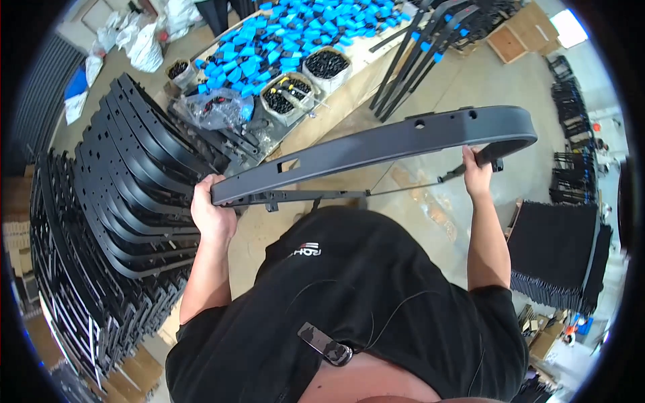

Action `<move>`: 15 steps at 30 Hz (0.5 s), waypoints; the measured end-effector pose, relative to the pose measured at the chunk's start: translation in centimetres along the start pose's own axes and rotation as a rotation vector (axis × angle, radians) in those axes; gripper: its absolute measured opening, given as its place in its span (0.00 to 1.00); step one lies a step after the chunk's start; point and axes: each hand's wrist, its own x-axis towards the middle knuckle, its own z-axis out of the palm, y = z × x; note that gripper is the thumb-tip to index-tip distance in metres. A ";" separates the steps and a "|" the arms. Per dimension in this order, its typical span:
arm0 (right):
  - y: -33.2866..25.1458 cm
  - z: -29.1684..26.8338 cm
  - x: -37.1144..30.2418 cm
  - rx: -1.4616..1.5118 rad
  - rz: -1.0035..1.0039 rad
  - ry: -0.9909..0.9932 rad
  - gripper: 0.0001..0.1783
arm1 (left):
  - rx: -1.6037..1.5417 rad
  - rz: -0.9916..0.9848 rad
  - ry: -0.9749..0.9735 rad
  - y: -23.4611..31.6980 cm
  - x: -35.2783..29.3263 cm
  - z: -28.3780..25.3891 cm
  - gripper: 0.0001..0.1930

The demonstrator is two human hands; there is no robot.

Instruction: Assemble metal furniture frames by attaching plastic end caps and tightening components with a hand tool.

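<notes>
A long black U-shaped frame (363, 149) is held up in front of my body, its rounded bend at the right. Its broad face has a rectangular slot toward the left and round holes toward the right. My left hand (213, 209) is closed around the frame's left end. Near the bend, my right hand (477, 176) grips the frame's lower side, with the fingers partly hidden behind it. A thin dark bar with small brackets runs along the lower side, between the frame and my shirt.
Nested curved black frames (144, 181) are stacked close at my left. Ahead, a workbench (316, 127) carries many blue pieces (269, 47), tubs of small black parts (327, 65) and a clear plastic bag (215, 109). Black bars (410, 67) lean at its right. A black stack (554, 242) stands at right.
</notes>
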 end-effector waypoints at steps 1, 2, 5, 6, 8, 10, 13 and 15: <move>1.2 1.7 1.7 0.043 -0.039 -0.035 0.21 | 0.061 0.021 -0.014 0.2 0.0 0.7 0.14; 3.3 3.7 3.4 0.075 -0.027 -0.068 0.20 | 0.088 0.041 0.050 0.0 -0.1 1.3 0.14; 7.0 9.9 8.8 -0.027 0.008 -0.240 0.19 | 0.158 0.105 0.233 -1.3 -0.6 3.0 0.16; 11.2 12.1 10.8 0.076 0.020 -0.310 0.19 | 0.272 0.140 0.250 -1.7 -0.7 4.3 0.16; 12.6 16.1 13.6 -0.016 -0.109 -0.404 0.17 | 0.301 0.201 0.342 -2.7 -1.5 7.0 0.18; 18.6 20.5 16.0 -0.034 -0.208 -0.457 0.17 | 0.603 0.353 0.302 -3.5 -2.0 9.9 0.17; 24.3 26.4 20.1 -0.421 -0.509 -0.582 0.16 | 0.364 0.270 0.267 -5.8 -1.4 11.3 0.16; 19.8 29.3 22.4 -0.404 -0.445 -0.965 0.24 | 0.475 0.330 0.327 -7.2 -1.6 12.3 0.16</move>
